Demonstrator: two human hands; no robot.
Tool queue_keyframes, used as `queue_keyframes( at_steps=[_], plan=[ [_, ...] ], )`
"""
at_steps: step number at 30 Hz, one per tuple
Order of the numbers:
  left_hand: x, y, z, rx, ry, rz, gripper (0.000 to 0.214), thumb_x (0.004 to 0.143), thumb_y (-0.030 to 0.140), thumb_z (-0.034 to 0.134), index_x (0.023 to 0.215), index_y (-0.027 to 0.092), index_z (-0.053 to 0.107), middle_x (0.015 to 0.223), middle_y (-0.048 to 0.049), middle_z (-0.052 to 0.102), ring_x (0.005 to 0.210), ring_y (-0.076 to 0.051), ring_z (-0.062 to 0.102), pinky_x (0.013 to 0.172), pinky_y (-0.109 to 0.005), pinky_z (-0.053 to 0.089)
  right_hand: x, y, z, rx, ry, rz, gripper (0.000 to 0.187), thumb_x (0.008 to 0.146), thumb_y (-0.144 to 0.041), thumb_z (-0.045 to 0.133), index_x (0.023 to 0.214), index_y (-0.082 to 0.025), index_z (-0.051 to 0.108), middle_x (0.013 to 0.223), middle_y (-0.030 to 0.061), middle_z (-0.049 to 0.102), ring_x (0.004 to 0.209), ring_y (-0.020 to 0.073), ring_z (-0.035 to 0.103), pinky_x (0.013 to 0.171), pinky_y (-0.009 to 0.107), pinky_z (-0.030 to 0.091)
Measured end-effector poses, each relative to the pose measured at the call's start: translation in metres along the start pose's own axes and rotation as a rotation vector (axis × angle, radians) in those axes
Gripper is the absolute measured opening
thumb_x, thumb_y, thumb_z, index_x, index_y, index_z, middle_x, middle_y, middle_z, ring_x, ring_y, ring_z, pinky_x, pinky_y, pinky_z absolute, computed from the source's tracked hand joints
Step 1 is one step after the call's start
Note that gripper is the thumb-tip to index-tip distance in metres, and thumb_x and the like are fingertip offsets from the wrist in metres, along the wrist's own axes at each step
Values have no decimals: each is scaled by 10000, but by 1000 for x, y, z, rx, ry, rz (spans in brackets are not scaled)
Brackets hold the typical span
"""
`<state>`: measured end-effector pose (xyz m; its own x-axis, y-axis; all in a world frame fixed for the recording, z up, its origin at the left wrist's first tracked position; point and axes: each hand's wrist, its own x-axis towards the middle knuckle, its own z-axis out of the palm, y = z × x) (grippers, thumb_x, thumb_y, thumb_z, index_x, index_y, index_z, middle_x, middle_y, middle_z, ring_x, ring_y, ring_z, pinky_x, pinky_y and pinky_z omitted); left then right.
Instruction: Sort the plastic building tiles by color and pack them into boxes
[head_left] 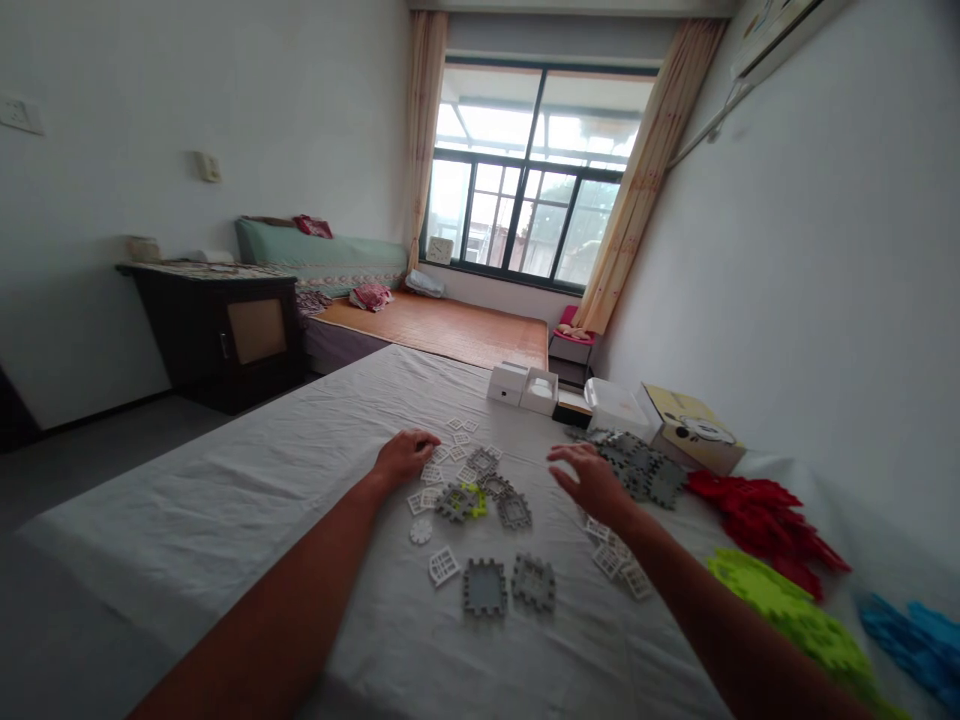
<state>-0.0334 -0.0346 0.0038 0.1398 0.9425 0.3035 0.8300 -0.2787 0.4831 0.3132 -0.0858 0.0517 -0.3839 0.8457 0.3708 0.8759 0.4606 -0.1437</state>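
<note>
My left hand (406, 453) is low over the white cloth, fingers stretched toward small white window-frame pieces (437, 457); whether it touches them I cannot tell. My right hand (589, 474) hovers across from it with fingers apart, holding nothing. Between the hands lie grey notched building panels (514, 508) and a yellow-green piece (474, 500). Closer to me a grey square panel (484, 586) sits beside another grey panel (534, 582). A white arched window piece (444, 567) and a white round disc (421, 531) lie to their left. More white window pieces (609, 558) are partly under my right forearm.
Along the right side are a pile of grey panels (660, 478), red pieces (769, 520), yellow-green pieces (787, 610) and blue pieces (915, 640). White boxes (508, 384), a clear plastic container (616, 402) and a yellowish box (694, 425) stand at the far edge.
</note>
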Motion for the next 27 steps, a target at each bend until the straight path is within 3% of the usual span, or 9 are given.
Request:
queue_keyframes(
  at_steps=[4, 7, 9, 14, 18, 22, 27],
  plan=[
    [0, 0, 0, 4, 8, 25, 286, 777, 288, 474, 946, 243, 700, 1005, 1, 695, 953, -153, 604, 832, -209, 434, -31, -86, 20, 241, -170, -207, 397, 852, -486, 472, 1192, -296, 549, 1304, 32, 522, 1199, 236, 425, 974, 406, 365],
    [-1, 0, -1, -2, 2, 31, 294, 787, 302, 463, 955, 242, 697, 1012, 1, 694, 975, -155, 597, 850, -212, 429, -43, -117, 30, 235, -243, -254, 531, 821, -566, 476, 1296, -330, 450, 1414, 32, 400, 1292, 281, 314, 1014, 469, 296],
    [-2, 0, -2, -9, -3, 21, 300, 792, 308, 455, 962, 239, 693, 1015, 2, 694, 979, -155, 596, 856, -214, 428, -45, -121, 33, 221, -234, -246, 491, 839, -539, 467, 1284, -331, 463, 1415, 25, 400, 1292, 276, 313, 1021, 468, 278],
    [-1, 1, -2, -11, 1, 17, 305, 790, 307, 453, 958, 227, 694, 1004, -6, 697, 960, -155, 605, 848, -216, 431, -41, -111, 32, 234, -167, -213, 258, 897, -319, 450, 1109, -317, 597, 1244, -13, 578, 1143, 198, 471, 938, 368, 350],
    [0, 1, -2, -2, -2, 13, 300, 789, 308, 454, 954, 238, 695, 1005, 0, 696, 956, -153, 606, 829, -213, 435, -41, -103, 28, 274, -130, -180, 241, 898, -225, 440, 1017, -303, 634, 1128, -23, 644, 1037, 168, 539, 880, 323, 382],
    [0, 0, -1, -1, -5, 23, 299, 795, 316, 452, 956, 240, 693, 1010, -1, 694, 955, -152, 605, 823, -218, 433, -43, -99, 28, 289, -95, -157, 226, 882, -269, 478, 1064, -289, 611, 1109, -1, 650, 1019, 180, 547, 868, 321, 394],
    [0, -1, 0, -1, 0, 21, 301, 796, 314, 449, 951, 232, 694, 1004, -4, 695, 943, -152, 609, 826, -221, 434, -45, -102, 28, 228, -102, -212, 362, 828, -373, 571, 1183, -314, 537, 1172, 4, 622, 1055, 216, 518, 870, 366, 384]
  ],
)
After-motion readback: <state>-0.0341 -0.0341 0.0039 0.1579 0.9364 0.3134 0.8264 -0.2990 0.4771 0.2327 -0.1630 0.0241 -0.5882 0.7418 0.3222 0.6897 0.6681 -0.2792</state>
